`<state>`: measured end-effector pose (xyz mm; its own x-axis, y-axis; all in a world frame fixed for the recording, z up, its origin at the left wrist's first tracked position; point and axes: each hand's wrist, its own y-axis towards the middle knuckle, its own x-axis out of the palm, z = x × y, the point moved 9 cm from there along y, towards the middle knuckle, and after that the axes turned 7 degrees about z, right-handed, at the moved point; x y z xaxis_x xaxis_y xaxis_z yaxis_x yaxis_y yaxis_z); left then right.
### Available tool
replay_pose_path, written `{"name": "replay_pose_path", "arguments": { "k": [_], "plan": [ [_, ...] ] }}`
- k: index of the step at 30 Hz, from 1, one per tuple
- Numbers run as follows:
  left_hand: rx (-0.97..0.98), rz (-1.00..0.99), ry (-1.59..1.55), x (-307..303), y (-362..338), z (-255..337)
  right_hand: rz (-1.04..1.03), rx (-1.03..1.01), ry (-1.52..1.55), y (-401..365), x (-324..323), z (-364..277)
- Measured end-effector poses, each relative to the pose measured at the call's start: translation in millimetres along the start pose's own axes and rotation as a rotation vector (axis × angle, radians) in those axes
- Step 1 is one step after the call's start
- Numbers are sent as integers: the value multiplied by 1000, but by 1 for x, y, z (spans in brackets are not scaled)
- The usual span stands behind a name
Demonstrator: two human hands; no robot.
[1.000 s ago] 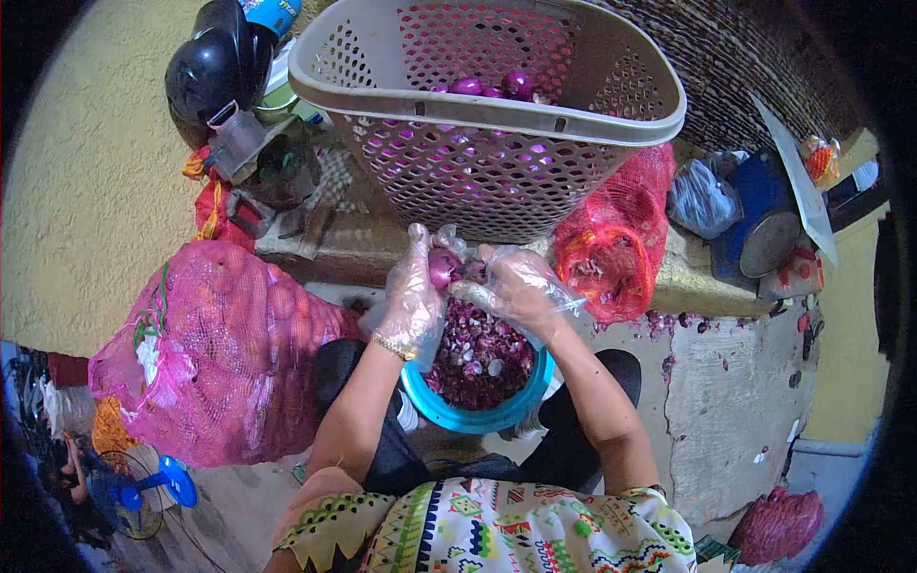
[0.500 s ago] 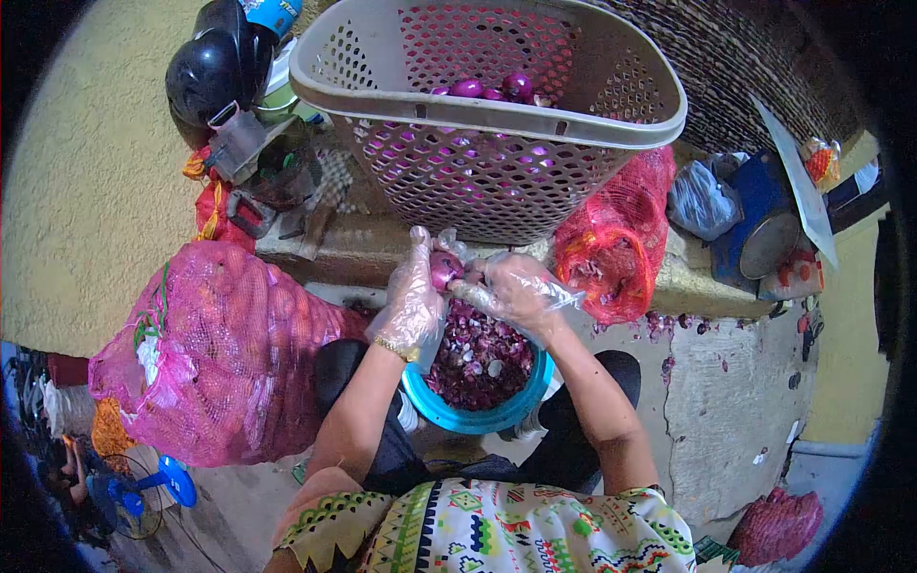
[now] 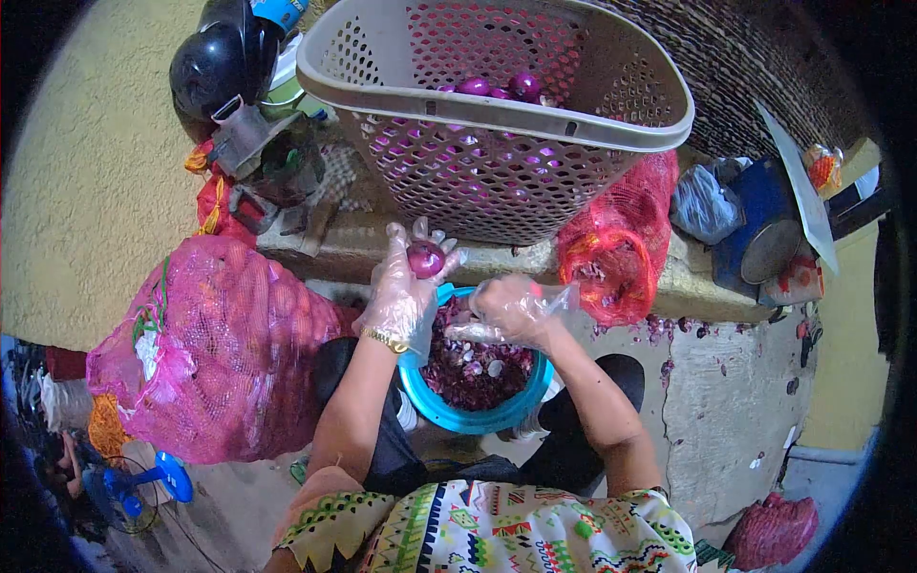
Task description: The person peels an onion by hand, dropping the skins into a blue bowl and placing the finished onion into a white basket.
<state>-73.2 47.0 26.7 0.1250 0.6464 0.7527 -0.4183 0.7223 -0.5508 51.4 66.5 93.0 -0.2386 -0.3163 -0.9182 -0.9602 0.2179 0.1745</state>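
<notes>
A glossy purple onion (image 3: 426,259) rests in my left hand (image 3: 392,291), whose gloved fingers curl around it just in front of the basket. My right hand (image 3: 511,310), also in a clear plastic glove, is closed over the basin; a small reddish bit shows at its fist, but what it grips is hidden. Below both hands, between my knees, sits a turquoise basin (image 3: 449,417) filled with purple onion skins (image 3: 478,377). Ahead stands a tall beige perforated basket (image 3: 497,116) with shiny onions (image 3: 523,88) inside.
A bulging pink mesh sack (image 3: 229,353) of onions stands at my left. On the right, a red mesh sack (image 3: 611,272) lies open-mouthed on the concrete ledge (image 3: 707,286). Loose skins litter the floor. A blue fan (image 3: 143,482) is at lower left, a black helmet (image 3: 218,72) at upper left.
My hands have parted. The left one has moved slightly up and left with the onion, and the right one has drawn down toward the basin.
</notes>
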Motion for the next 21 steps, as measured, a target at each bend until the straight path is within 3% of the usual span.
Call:
{"name": "replay_pose_path", "arguments": {
  "k": [8,12,15,17,21],
  "plan": [
    [-189,-5,-232,-16,15,-16,48,79,-32,-1,12,24],
    [-68,-23,-167,-10,9,-10,30,89,-125,-1,-16,15],
    [-104,-23,-155,3,-5,-14,115,178,-31,-4,-26,21],
    [-14,-84,-10,2,-1,-15,187,345,99,-6,-30,32],
    [10,-136,109,22,-12,-21,419,299,219,-3,-48,25]
  ]
}}
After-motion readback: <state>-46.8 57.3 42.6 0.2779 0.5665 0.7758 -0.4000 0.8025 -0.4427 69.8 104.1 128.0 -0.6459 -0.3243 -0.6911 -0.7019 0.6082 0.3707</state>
